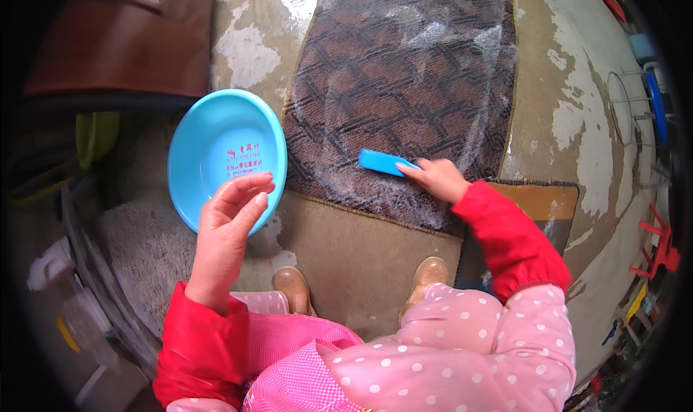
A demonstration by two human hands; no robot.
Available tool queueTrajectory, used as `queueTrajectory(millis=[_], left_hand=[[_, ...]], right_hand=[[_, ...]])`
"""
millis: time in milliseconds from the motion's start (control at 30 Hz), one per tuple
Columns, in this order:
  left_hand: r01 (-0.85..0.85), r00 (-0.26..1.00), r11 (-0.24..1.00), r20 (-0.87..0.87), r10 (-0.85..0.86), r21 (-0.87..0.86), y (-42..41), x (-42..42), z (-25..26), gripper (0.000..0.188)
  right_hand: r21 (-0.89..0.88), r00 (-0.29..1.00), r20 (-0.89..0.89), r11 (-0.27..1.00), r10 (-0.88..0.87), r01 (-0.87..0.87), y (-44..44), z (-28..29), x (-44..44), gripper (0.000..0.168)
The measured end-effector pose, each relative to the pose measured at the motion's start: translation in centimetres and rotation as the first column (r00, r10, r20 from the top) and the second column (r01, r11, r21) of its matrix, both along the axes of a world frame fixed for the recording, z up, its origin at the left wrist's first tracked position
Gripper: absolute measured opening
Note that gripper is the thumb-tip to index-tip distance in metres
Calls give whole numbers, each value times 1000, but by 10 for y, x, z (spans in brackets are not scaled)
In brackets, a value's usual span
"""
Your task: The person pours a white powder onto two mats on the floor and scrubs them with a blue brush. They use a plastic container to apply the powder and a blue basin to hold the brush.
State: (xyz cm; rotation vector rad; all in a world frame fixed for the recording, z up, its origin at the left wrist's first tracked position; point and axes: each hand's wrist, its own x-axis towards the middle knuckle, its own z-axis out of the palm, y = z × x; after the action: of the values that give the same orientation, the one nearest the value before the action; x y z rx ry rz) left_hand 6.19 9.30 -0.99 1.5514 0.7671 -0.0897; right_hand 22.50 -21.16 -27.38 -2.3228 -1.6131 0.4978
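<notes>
My right hand [441,179] grips a blue scrubbing brush [385,162] against the near part of a dark brown patterned rug [373,95]. The brush's bristles are hidden beneath it. Whitish streaks of suds mark the rug, mostly along its near edge and toward its far right. Raised on the left, my left hand [230,222] holds nothing, its fingers bent and the thumb a little apart from them. Behind that hand a light blue plastic basin [195,157] bears red printing inside. It appears tilted, and no water shows in it.
A smaller mat [536,201] lies partly under the rug's near right corner. A reddish-brown wooden cabinet [124,43] stands at the far left, with a green container [97,136] below it. A red stool [658,247] and a wire rack [631,108] line the right side.
</notes>
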Motion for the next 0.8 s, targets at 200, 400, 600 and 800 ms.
queueTrajectory(millis=[200,400,600,800], left_hand=[[61,997,997,52,-63,43,-11,16,0,23],[-5,1000,1000,0,5,-22,4,4,16,23],[5,998,997,66,0,-82,2,1,24,23],[9,996,998,91,-3,-63,-2,16,23,21]], right_hand=[[22,990,-130,999,49,-47,151,15,6,33],[-169,994,-73,981,85,-96,-47,36,14,54],[-171,995,-52,981,89,-96,-61,23,-14,46],[14,988,-135,997,79,-78,135,12,-43,35]])
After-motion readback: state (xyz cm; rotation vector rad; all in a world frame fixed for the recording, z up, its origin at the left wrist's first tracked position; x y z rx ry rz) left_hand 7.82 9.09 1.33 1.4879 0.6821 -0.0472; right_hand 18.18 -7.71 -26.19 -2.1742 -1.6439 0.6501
